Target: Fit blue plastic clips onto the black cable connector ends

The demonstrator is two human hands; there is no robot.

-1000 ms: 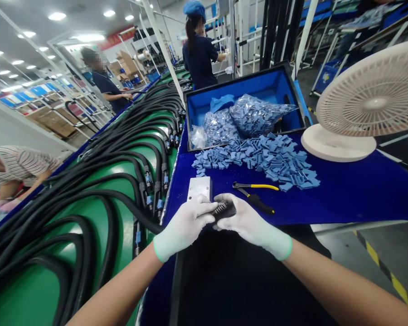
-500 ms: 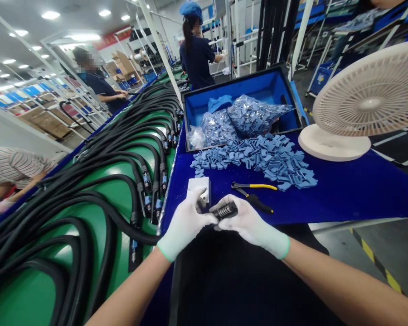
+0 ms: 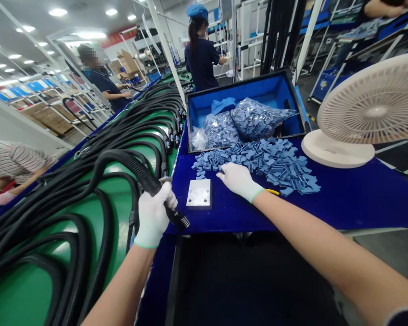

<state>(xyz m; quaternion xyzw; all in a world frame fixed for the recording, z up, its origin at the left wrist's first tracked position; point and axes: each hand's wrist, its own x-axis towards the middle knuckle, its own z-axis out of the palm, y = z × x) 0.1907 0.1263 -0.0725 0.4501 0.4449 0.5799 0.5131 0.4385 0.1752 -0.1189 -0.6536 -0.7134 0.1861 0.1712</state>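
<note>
My left hand [image 3: 153, 215], in a white glove, is wrapped round the end of a black hose [image 3: 136, 165]. The hose's ribbed sleeve rises behind the fist, and its black tip with a metal spring [image 3: 184, 221] points down to the right over the blue table edge. At the near side of a heap of small blue plastic clips [image 3: 275, 160] is my gloved right hand [image 3: 238, 179]. Its fingers are curled in a pinch; whatever lies between them is hidden. A silver metal block [image 3: 199, 194] with holes sits between the hands.
Behind the heap stands a blue bin [image 3: 238, 88] with bagged clips [image 3: 258, 118]. A beige fan [image 3: 338, 149] is at the right. My right forearm mostly covers the yellow-handled pliers [image 3: 272, 192]. Many black hoses [image 3: 85, 244] cover the green bench at left; several people work beyond.
Both hands were together at the spring-ended part near the metal block. Now the left has carried the hose end left, and the right has let go and moved to the clips.
</note>
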